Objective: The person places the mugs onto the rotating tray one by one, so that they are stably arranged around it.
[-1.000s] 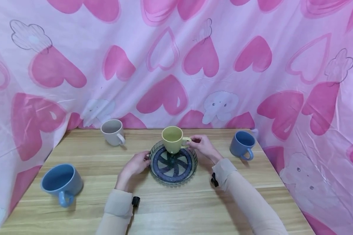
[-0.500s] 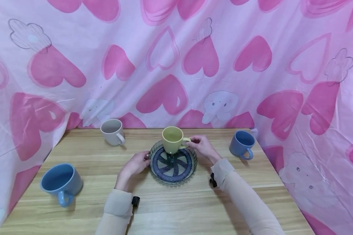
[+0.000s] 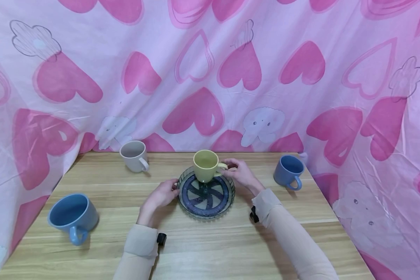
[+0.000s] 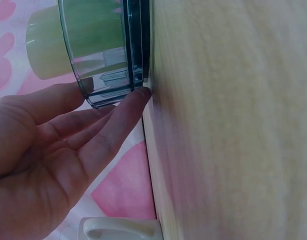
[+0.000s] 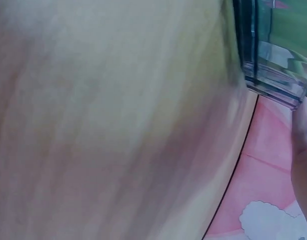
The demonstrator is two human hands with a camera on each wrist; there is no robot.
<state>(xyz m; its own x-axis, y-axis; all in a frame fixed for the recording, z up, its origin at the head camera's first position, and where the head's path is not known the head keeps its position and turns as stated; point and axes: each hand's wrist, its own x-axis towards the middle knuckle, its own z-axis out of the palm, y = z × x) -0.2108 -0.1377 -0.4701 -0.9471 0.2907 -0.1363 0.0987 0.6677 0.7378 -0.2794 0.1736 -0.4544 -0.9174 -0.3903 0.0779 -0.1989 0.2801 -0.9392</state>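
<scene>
A clear glass dish (image 3: 189, 213) with a fluted rim and a dark blue swirl pattern rests on the wooden table. Inside its back part stands a yellow mug (image 3: 205, 168), upright, handle to the right. My left hand (image 3: 163, 194) holds the dish's left side; in the left wrist view its thumb is at the rim and a fingertip reaches low by the base. My right hand (image 3: 243, 175) has thumb and forefinger around the mug's handle, slightly spread. Only part of this hand (image 5: 302, 160) shows at the right edge of the right wrist view.
A grey-white mug (image 3: 134, 156) stands at the back left of the table (image 3: 210, 249). One blue mug (image 3: 73, 217) is at the front left, another blue mug (image 3: 287, 172) at the back right. A pink heart-print cloth (image 3: 196, 109) hangs behind the table.
My right forefinger and thumb have spread a little at the mug's handle. The left hand, dish and mugs keep their places; the whole head view has shifted slightly.
</scene>
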